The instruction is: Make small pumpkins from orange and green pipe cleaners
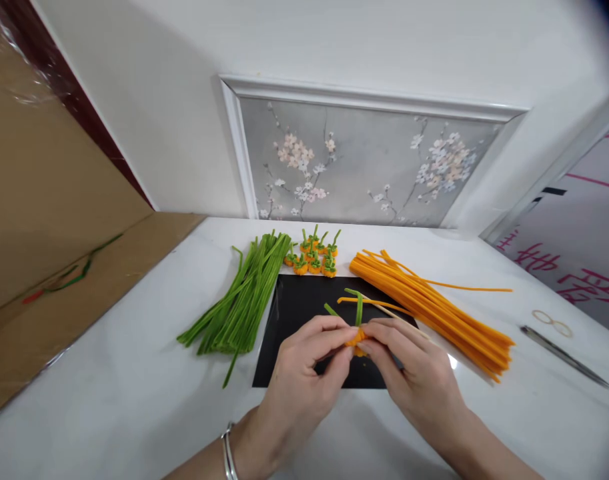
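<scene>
Shows a white, glossy bench (134, 380) across the lower frame. Carries a bundle of green fuzzy stems (244, 300) left of centre, small orange-and-green pieces (314, 259) clustered above a black mat (294, 300) at centre, a bundle of orange fuzzy stems (434, 307) right of centre, and thin tan loops (542, 317) beside a slim metal tool (564, 355) at far right.

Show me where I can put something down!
Bare table shows between the cardboard and green stems, and between the orange stems and right arm. The middle's crowded: left hand and right hand pinch an orange piece over the black mat.
</scene>
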`<state>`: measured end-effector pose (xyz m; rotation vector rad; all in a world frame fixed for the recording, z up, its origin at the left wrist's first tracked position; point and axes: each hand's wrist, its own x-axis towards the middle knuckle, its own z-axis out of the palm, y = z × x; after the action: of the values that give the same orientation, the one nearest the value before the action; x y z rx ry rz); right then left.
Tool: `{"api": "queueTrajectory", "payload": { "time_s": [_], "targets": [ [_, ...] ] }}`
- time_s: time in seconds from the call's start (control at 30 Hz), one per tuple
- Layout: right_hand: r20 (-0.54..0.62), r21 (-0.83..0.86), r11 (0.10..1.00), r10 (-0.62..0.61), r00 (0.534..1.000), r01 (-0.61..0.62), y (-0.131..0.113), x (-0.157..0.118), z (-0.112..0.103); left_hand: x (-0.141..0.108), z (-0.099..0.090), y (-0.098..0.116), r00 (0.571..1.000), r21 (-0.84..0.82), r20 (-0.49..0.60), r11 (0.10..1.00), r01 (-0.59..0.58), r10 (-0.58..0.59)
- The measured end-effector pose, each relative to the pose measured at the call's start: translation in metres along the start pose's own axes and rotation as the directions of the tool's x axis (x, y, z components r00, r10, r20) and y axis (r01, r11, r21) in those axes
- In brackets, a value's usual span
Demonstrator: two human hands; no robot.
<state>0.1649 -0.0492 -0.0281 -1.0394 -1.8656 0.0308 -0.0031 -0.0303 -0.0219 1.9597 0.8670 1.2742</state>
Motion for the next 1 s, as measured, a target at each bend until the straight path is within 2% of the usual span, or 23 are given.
{"api": "queueTrajectory", "payload": {
  "time_s": [0.1, 0.3, 0.43, 0.57, 0.73, 0.9, 1.0],
  "targets": [
    [-0.002, -0.001, 1.000, -0.001, 1.000, 0.001, 0.000, 0.000, 0.000, 0.000, 0.000, 0.001, 1.000, 0.013, 0.010, 1.000, -0.014, 0.013],
    [0.027, 0.011, 0.999, 0.037, 0.999, -0.037, -0.003, 0.000, -0.001, -0.001, -0.001, 0.002, 0.999, -0.006, 0.024, 0.999, 0.043, -0.043],
    [0.024, 0.059, 0.992, 0.111, 0.994, -0.112, -0.004, 0.000, -0.001, 0.002, -0.001, 0.002, 0.992, -0.166, 0.004, 0.978, 0.123, -0.124],
    [0.069, 0.159, 0.962, 0.213, 0.975, -0.221, -0.005, 0.002, -0.003, 0.003, 0.000, 0.002, 0.969, -0.337, 0.013, 0.911, 0.236, -0.247],
    [0.197, 0.231, 0.909, 0.304, 0.932, -0.346, -0.007, 0.005, -0.006, 0.001, 0.001, 0.001, 0.969, -0.231, 0.089, 0.941, 0.247, -0.232],
    [0.134, 0.313, 0.847, 0.408, 0.903, -0.429, -0.010, 0.004, -0.003, 0.003, 0.000, 0.003, 0.967, -0.267, 0.091, 0.930, 0.255, -0.239],
    [0.130, 0.435, 0.753, 0.491, 0.861, -0.495, -0.013, 0.005, 0.000, 0.004, -0.001, 0.009, 0.968, -0.240, 0.131, 0.940, 0.241, -0.215]
  ]
}}
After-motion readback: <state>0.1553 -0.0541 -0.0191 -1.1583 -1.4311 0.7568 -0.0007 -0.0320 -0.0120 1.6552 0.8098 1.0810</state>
